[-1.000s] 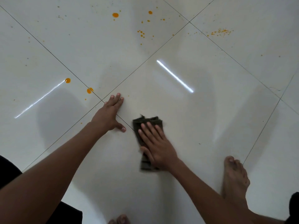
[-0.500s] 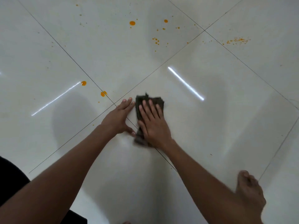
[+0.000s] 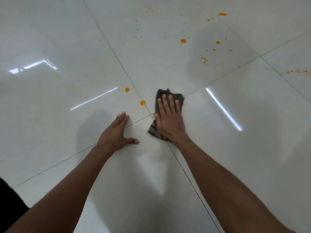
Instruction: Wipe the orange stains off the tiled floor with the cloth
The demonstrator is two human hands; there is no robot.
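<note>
Glossy white floor fills the view, its tiles split by thin dark grout lines that cross just left of the cloth. At the lower left corner of the frame a dark patch of clothing shows beside the left forearm. The left hand lies flat on the floor, palm down, fingers together and pointing away, thumb spread out to the right; it holds nothing. Just beyond its fingertips sit two orange drops: one on the tile left of the grout line, another touching that line, close to the cloth's left edge but apart from it.

To the right, the dark cloth lies folded on the floor over the grout crossing. The right hand presses flat on top of it, fingers straight and slightly spread, not curled around the fabric; cloth shows past the fingertips and under the heel of the hand.

Farther away and to the right, more orange stains dot the floor: a round drop, a cluster of small specks, a larger blot near the top edge, and a smeared speckle patch at the right edge.
</note>
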